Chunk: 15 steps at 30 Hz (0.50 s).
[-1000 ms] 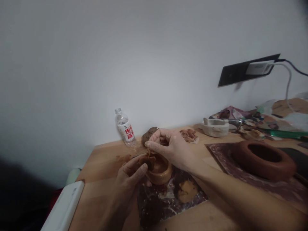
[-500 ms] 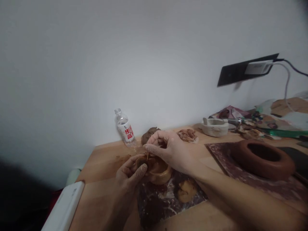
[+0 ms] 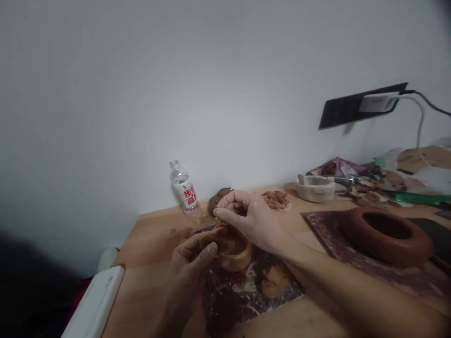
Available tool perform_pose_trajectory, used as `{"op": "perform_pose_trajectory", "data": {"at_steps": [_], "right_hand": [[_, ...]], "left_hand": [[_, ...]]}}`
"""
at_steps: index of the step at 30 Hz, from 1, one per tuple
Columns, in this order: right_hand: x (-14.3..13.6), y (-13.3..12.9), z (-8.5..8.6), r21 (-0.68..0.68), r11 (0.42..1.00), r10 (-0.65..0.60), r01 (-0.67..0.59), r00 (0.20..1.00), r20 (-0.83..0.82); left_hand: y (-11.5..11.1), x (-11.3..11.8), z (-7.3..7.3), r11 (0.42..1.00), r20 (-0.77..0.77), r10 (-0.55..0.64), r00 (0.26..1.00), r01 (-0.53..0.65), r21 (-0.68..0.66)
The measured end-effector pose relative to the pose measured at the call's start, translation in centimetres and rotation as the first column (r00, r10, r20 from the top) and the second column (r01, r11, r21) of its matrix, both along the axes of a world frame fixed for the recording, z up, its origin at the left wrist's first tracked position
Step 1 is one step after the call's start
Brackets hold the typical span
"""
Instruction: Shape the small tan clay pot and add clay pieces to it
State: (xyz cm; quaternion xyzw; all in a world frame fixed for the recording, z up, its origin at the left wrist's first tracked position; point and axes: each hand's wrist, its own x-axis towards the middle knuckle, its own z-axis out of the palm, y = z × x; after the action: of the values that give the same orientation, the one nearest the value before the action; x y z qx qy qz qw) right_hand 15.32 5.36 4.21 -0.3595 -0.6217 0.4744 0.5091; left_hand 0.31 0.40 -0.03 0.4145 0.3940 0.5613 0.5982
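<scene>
A small yellow-brown clay bowl (image 3: pixel 237 261) stands on a dark, clay-smeared board (image 3: pixel 229 300). My left hand (image 3: pixel 192 258) pinches the bowl's left wall, thumb toward the inside and fingers around the outside. Over the far left rim, my right hand (image 3: pixel 246 218) is closed in a pinch on a thin stick (image 3: pixel 217 222), whose lower end is close to the rim; contact there is too small to make out. A flat lump of yellow-brown clay (image 3: pixel 274 281) lies on the board, right of the bowl. Behind my right fingers sits a grey-brown clay lump (image 3: pixel 219 198), partly hidden.
A water bottle (image 3: pixel 185 191) stands by the wall. Reddish clay scraps (image 3: pixel 276 200) and a pale clay pot (image 3: pixel 315 188) are along the back. At right, a thick brown clay ring-shaped vessel (image 3: pixel 384 237) rests on another board (image 3: pixel 324 230). A white case (image 3: pixel 95 300) lies front left.
My right fingertips have shifted slightly right, and the stick's lower end has moved from inside the bowl toward its far left rim. My left hand keeps its grip on the wall.
</scene>
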Motion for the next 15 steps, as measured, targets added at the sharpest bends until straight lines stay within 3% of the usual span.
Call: {"op": "perform_pose_trajectory", "data": {"at_steps": [4, 9, 15], "right_hand": [[0.2, 0.1, 0.1, -0.007, 1.0, 0.01, -0.01, 1.0, 0.013], [0.2, -0.2, -0.1, 0.025, 0.999, 0.022, -0.025, 0.993, 0.113], [-0.2, -0.7, -0.9, 0.06, 0.994, 0.082, -0.092, 0.985, 0.154]], "left_hand": [[0.0, -0.1, 0.1, 0.998, 0.041, 0.053, 0.998, -0.054, 0.02], [0.3, -0.9, -0.1, 0.999, -0.06, -0.032, 0.998, 0.034, 0.037], [0.5, -0.8, -0.1, 1.0, -0.027, 0.009, 1.0, -0.008, 0.022]]}}
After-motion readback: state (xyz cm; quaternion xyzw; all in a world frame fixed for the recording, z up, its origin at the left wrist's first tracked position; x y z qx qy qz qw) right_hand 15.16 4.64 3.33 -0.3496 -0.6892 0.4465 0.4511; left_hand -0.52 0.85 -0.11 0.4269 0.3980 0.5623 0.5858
